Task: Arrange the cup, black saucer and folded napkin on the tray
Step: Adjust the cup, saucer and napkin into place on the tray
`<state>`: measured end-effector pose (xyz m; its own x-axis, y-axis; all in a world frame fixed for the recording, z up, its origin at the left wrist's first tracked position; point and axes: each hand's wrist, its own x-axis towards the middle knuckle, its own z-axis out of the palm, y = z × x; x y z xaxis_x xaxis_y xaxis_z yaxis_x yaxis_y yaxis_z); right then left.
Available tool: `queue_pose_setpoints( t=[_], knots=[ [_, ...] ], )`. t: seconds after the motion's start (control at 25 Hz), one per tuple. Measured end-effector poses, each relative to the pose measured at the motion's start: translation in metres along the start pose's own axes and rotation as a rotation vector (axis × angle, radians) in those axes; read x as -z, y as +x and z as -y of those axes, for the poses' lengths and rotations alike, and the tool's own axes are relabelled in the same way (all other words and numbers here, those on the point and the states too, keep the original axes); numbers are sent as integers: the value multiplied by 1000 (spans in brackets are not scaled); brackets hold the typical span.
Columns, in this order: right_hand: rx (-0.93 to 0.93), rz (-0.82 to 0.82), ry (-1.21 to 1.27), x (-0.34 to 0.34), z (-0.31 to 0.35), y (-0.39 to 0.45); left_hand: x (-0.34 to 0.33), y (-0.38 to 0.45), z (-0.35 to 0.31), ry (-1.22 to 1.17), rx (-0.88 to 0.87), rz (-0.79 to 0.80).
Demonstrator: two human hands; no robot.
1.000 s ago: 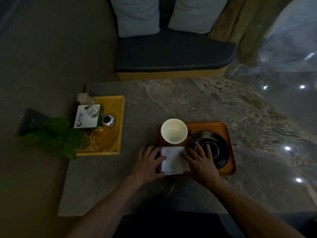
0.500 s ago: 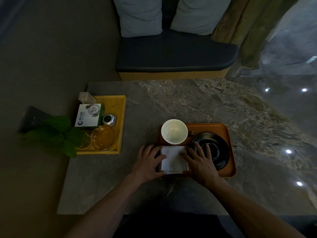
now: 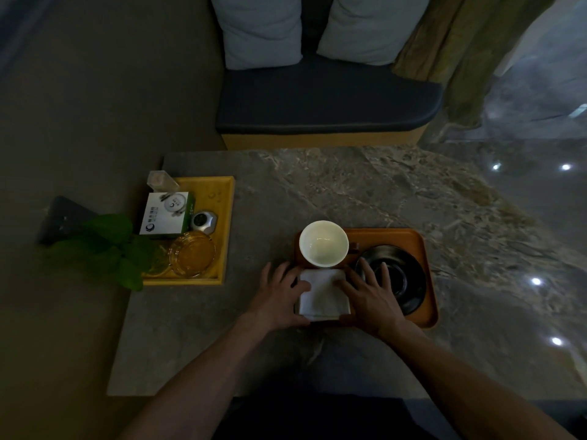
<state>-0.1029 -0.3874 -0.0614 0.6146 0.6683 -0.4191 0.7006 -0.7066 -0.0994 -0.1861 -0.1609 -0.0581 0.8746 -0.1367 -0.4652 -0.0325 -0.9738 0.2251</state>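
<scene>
An orange tray point(image 3: 413, 239) lies on the marble table. At its back left stands a white cup point(image 3: 323, 243), empty and upright. A black saucer point(image 3: 400, 277) lies on the tray's right half. A folded white napkin point(image 3: 322, 295) rests flat at the tray's front left. My left hand point(image 3: 279, 296) lies along the napkin's left edge, with fingers spread and the thumb on the cloth. My right hand point(image 3: 370, 295) presses flat on the napkin's right edge, its fingers reaching over the saucer's rim.
A yellow tray point(image 3: 227, 217) at the table's left holds a white and green box point(image 3: 166, 214), a glass ashtray point(image 3: 192, 254) and a small metal object point(image 3: 205, 222). Green leaves point(image 3: 111, 246) overhang its left side. A cushioned bench point(image 3: 324, 100) stands behind the table.
Both hands stay at the napkin's sides, with only slight finger shifts. The view has drifted a little.
</scene>
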Motion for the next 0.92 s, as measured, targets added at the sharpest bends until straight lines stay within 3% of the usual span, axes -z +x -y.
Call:
queue_pose_setpoints(
  t=[0.92],
  knots=[
    [-12,-2,3,-7,1,-7,-3,-10,5,21,-19,-67]
  ],
)
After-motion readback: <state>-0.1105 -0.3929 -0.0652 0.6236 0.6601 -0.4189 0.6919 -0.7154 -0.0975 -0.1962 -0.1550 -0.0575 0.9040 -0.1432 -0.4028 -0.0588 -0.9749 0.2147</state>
